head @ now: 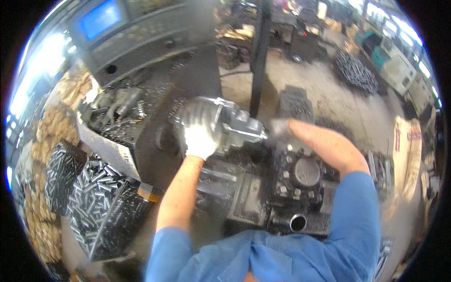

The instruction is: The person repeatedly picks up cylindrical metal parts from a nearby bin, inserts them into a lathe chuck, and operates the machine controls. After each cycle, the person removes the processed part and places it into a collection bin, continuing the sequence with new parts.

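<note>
My left hand (200, 135), in a white glove, lies against the round metal chuck (190, 109) of a lathe; whether its fingers grip anything is hidden. To its right the chuck's stepped metal jaws (243, 127) stick out towards my right hand (280, 127). That hand is blurred beside the jaw tips, and its fingers cannot be made out. Below it sits a dark turret-like tool holder (306, 171) with a round centre and bolts around it. A metal tube's open end (298, 222) shows nearer to my body.
A black crate (119, 218) of short metal tubes stands at the lower left, beside another pile of tubes (63, 176). A dark upright post (260, 60) rises beyond the chuck. Long metal bars (380, 171) and a paper sack (407, 155) lie at the right.
</note>
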`<state>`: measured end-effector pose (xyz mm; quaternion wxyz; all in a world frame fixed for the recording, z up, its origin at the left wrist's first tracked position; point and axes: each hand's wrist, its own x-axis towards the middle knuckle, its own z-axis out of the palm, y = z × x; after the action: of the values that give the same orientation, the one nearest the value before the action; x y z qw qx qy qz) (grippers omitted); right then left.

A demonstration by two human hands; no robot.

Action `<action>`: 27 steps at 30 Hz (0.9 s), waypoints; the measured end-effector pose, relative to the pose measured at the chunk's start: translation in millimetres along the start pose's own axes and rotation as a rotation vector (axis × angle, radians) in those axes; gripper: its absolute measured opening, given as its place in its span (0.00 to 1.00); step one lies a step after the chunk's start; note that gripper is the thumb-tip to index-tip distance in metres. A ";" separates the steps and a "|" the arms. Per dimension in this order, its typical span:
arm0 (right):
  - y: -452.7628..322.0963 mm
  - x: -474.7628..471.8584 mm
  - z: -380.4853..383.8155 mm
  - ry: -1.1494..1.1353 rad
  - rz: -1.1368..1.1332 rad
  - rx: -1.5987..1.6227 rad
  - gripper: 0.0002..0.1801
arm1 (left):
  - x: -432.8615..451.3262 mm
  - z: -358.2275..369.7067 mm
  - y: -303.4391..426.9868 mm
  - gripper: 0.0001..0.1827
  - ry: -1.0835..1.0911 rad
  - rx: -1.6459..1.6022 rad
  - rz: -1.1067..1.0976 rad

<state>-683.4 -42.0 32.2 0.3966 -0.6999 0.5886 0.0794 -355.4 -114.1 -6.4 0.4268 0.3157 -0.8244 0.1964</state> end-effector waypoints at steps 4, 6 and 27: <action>2.7 7.0 7.3 0.056 0.037 -0.051 0.41 | -6.9 6.6 -5.0 0.40 -0.086 -0.051 -0.007; 10.7 10.4 2.9 -0.018 0.158 -0.329 0.37 | -8.1 8.1 -5.9 0.41 -0.052 -0.097 -0.065; -7.4 -123.0 15.5 1.005 -0.343 1.206 0.36 | 2.9 -2.1 3.7 0.37 -0.093 -0.053 0.000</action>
<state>-707.5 61.6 96.3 0.4008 -0.3980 0.5223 -0.6388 -358.0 -111.3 -3.0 0.3964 0.3128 -0.8482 0.1596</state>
